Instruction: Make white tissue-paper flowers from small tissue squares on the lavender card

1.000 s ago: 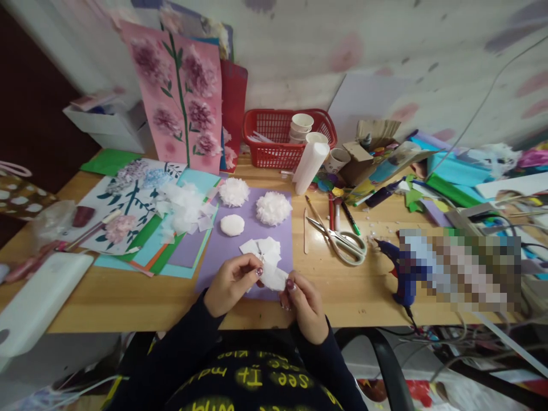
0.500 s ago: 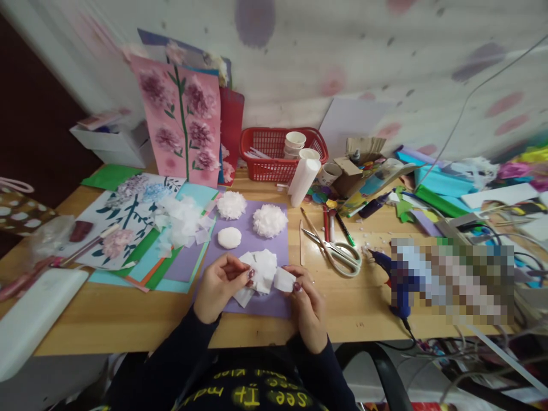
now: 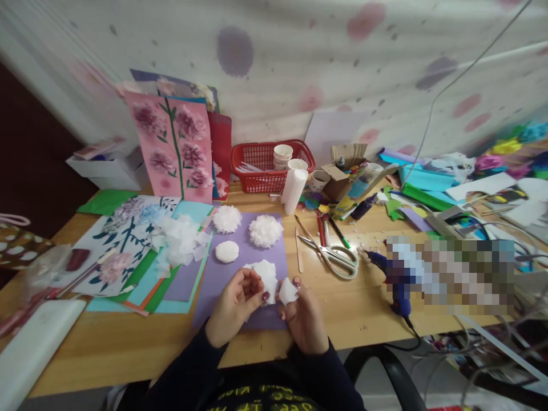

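My right hand [image 3: 307, 315] pinches a small piece of white tissue paper [image 3: 288, 291], which looks bent into a folded shape. Close on its left is my left hand [image 3: 231, 305], its fingers curled and thumb and fingertips brought together; whatever may be between them is hidden. Partly behind both hands, a flat cluster of white tissue squares [image 3: 266, 274] lies on the purple sheet [image 3: 209, 294]. Two fluffy white paper pompoms, one on the left [image 3: 226, 219] and one on the right [image 3: 265, 230], rest farther back, with a plain white disc [image 3: 226, 252] nearby.
Loose white tissue squares [image 3: 177, 242] lie over coloured paper on the left. To the right are scissors [image 3: 338, 260], a pencil [image 3: 305, 231] and a blue glue gun [image 3: 398, 285] with a cord. A red basket [image 3: 257, 180] and a white roll [image 3: 293, 193] stand behind.
The view has tipped upward, so the table sits lower in the picture. My left hand has come nearer my right, and the tissue piece in my right hand now looks folded rather than flat.
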`<state>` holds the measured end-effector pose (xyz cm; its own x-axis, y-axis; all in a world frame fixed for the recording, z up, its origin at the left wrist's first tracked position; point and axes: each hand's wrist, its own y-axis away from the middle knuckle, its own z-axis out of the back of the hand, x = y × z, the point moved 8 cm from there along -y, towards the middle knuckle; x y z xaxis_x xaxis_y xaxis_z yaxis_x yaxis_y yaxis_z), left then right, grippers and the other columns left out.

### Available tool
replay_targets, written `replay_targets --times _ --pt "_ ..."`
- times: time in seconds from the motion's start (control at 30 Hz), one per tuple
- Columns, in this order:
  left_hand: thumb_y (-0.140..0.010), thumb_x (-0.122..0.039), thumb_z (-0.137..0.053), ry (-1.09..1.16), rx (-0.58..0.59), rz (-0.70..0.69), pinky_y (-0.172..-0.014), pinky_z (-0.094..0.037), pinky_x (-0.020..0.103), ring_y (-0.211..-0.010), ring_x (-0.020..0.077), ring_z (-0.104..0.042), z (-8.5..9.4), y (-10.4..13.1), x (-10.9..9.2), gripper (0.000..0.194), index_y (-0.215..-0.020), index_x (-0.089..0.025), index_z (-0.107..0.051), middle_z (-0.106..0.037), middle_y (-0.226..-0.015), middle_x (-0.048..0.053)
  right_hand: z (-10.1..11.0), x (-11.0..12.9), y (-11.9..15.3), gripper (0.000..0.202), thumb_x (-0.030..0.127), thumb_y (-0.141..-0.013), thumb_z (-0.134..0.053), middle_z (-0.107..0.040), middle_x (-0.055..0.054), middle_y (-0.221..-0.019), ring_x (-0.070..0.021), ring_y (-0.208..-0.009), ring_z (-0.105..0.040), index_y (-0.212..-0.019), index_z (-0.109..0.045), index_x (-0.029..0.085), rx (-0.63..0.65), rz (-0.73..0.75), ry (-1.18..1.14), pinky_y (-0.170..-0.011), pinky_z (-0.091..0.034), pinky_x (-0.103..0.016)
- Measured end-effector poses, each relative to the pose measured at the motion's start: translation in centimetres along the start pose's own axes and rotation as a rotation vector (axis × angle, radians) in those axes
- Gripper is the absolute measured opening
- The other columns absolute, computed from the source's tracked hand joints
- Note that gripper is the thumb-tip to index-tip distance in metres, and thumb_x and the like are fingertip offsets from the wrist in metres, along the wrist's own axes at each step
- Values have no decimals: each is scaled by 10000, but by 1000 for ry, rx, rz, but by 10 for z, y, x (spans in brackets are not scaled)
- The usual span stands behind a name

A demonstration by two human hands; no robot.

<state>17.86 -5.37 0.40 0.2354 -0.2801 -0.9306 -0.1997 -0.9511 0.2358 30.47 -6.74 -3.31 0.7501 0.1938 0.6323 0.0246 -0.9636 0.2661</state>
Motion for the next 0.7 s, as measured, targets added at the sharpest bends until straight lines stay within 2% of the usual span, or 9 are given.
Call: replay_targets --times 0.17,0.33,0.43,0.53,0.63,0.7 --pt "-661 -368 -768 -34 54 -6 -703 -443 240 -736 112 -511 -6 0 2 394 -829 -177 -466 -509 -749 -28 0 3 2 284 131 -654 -627 -601 20 -755 -103 -530 -522 -910 -538 217 5 -5 7 -424 -447 -195" --pt "-689 -390 -738 -87 110 3 -706 -438 258 -714 123 -511 -15 2 4 367 -822 -188 -463 -502 -732 -30 -6 2 3 183 108 -639 -568 -552 23 -675 -92 -522 -492 -803 -583 186 53 0 76 -483 -430 -204" --pt "-707 -408 -720 -112 127 3 -701 -437 254 -724 129 -510 -19 2 6 356 -827 -188 -467 -496 -736 -26 -6 -3 3 97 182 -679 -572 -527 14 -685 -85 -503 -447 -776 -574 183 55 -54 65 -435 -362 -191" --pt "-708 -426 -718 -118 106 0 -689 -437 247 -732 130 -503 -18 0 9 367 -832 -185 -470 -490 -759 -18 0 -8 1 134 301 -737 -591 -454 41 -622 -65 -440 -319 -789 -547 186 26 -94 72 -390 -233 -175" --pt "-749 -439 -682 -113 90 -5 -678 -437 248 -699 122 -501 -17 -1 11 352 -855 -187 -461 -487 -766 -18 4 2 3 200 342 -761 -647 -384 72 -576 -59 -442 -261 -776 -523 186 5 29 250 -429 -231 -188" --pt "-786 -431 -649 -107 96 -16 -666 -429 243 -673 114 -496 -17 0 9 321 -865 -190 -452 -489 -766 -19 -2 13 8 237 382 -795 -644 -389 66 -581 -72 -468 -281 -759 -515 187 52 136 432 -456 -254 -204"
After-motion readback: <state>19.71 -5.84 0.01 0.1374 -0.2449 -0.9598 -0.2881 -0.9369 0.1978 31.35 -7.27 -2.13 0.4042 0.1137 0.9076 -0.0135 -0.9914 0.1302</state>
